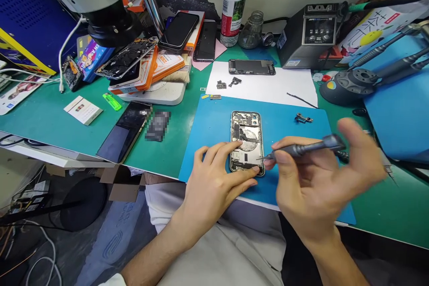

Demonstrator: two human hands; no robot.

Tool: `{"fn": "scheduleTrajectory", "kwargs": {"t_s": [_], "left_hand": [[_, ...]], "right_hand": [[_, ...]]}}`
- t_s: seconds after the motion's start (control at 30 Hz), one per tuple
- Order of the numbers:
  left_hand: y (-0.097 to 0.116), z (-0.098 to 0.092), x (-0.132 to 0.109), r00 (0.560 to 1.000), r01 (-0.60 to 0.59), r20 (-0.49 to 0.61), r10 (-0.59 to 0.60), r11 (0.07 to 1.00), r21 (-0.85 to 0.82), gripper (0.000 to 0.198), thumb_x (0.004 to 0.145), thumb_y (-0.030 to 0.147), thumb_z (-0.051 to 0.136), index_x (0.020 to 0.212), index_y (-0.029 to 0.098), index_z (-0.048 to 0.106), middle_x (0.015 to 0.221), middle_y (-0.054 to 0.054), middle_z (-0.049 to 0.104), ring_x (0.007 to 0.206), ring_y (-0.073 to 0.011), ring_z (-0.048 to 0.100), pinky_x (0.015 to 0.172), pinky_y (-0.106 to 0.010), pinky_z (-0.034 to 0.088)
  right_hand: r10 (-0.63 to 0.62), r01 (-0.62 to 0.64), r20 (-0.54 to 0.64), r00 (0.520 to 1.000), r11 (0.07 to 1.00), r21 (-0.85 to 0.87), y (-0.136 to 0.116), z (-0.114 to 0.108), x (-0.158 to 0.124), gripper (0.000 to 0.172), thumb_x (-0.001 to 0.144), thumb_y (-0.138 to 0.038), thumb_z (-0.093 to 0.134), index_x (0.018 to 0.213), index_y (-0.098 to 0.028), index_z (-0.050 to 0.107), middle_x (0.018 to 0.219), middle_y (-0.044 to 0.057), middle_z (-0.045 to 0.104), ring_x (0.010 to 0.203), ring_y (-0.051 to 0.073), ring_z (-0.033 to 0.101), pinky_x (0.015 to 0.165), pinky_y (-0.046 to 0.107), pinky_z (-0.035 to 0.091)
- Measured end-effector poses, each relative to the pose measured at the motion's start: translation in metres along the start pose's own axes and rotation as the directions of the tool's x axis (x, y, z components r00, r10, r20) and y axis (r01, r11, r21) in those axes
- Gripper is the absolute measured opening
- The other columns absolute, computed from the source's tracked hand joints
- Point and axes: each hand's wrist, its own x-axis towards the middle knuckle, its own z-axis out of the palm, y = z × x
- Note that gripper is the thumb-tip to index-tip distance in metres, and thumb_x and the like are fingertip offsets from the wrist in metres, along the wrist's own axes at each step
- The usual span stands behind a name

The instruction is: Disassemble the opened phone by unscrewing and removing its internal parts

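An opened phone housing (248, 143) lies on the blue mat (204, 138), its inner parts and a round coil showing. My left hand (216, 181) rests across its left and lower edges, fingers stretched and spread, the fingertips touching it. In my right hand (318, 183) a dark precision screwdriver (301, 147) is pinched between thumb and fingers. Its thin tip points left into the lower right part of the housing; whether it touches a screw I cannot tell. My right index finger is raised near the tool's back end.
A loose screen (252, 67) and small parts (234, 81) lie on white paper behind the mat. A camera module (303, 118) sits on the mat's right. A microscope head (110, 18) overhangs stacked boxes at left. A soldering station (306, 35) and bottle (233, 13) stand behind.
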Motion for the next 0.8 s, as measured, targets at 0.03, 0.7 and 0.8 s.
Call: {"fn": "scheduleTrajectory", "kwargs": {"t_s": [0.03, 0.7, 0.8], "left_hand": [[0.0, 0.0, 0.0, 1.0, 0.006, 0.002, -0.006, 1.0, 0.003, 0.026, 0.111, 0.049, 0.064, 0.126, 0.043, 0.084, 0.16, -0.008, 0.062, 0.143, -0.03, 0.058, 0.107, -0.051, 0.04], [0.0, 0.0, -0.003, 0.999, 0.034, 0.017, -0.033, 0.999, -0.025, 0.022, 0.112, 0.048, 0.066, 0.114, 0.041, 0.086, 0.151, -0.005, 0.067, 0.142, -0.0269, 0.059, 0.111, -0.05, 0.038], [0.0, 0.0, -0.003, 1.0, 0.029, 0.009, -0.029, 0.999, -0.023, 0.022, 0.112, 0.047, 0.066, 0.111, 0.041, 0.087, 0.151, -0.005, 0.067, 0.141, -0.0268, 0.06, 0.111, -0.05, 0.038]], "right_hand": [[-0.054, 0.055, 0.041, 0.998, 0.998, -0.029, 0.002, 0.002, -0.001, 0.069, 0.101, -0.015, 0.072, 0.158, -0.043, 0.046, 0.107, 0.004, 0.069, 0.084, 0.021, 0.073, 0.065, 0.038, 0.066], [-0.087, 0.111, 0.257, 0.963, 0.99, -0.082, 0.019, 0.006, -0.009, 0.067, 0.099, -0.013, 0.071, 0.156, -0.037, 0.046, 0.122, 0.012, 0.074, 0.099, 0.028, 0.079, 0.076, 0.047, 0.071], [-0.115, 0.146, 0.268, 0.956, 0.984, -0.098, 0.021, 0.006, -0.01, 0.073, 0.098, -0.01, 0.072, 0.16, -0.038, 0.044, 0.123, 0.011, 0.073, 0.103, 0.028, 0.079, 0.077, 0.047, 0.071]]}}
